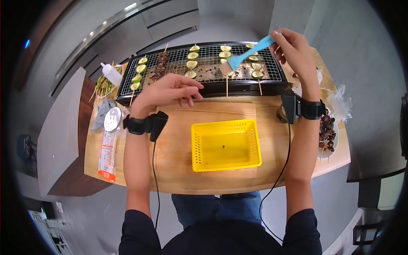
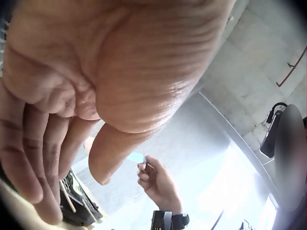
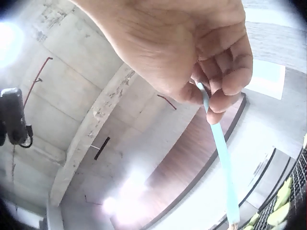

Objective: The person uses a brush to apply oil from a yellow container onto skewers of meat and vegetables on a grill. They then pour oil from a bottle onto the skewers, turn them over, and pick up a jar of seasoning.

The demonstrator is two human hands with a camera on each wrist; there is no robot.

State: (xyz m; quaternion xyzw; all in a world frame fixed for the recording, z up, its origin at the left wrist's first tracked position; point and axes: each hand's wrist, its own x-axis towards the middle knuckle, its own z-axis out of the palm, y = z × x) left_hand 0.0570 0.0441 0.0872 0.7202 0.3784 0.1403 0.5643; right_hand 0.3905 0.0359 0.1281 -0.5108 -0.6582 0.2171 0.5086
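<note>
Brush (image 3: 221,158) bristles cut off below

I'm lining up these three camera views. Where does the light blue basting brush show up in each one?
Head view: the light blue basting brush is upper right, held by the right hand, bristles over the black electric grill.
Left wrist view: only a sliver of its blue handle shows, low centre, in the far hand.
Right wrist view: its handle runs down right of centre from the fingers.
Shared landmark: the grill, visible in all three views.
</note>
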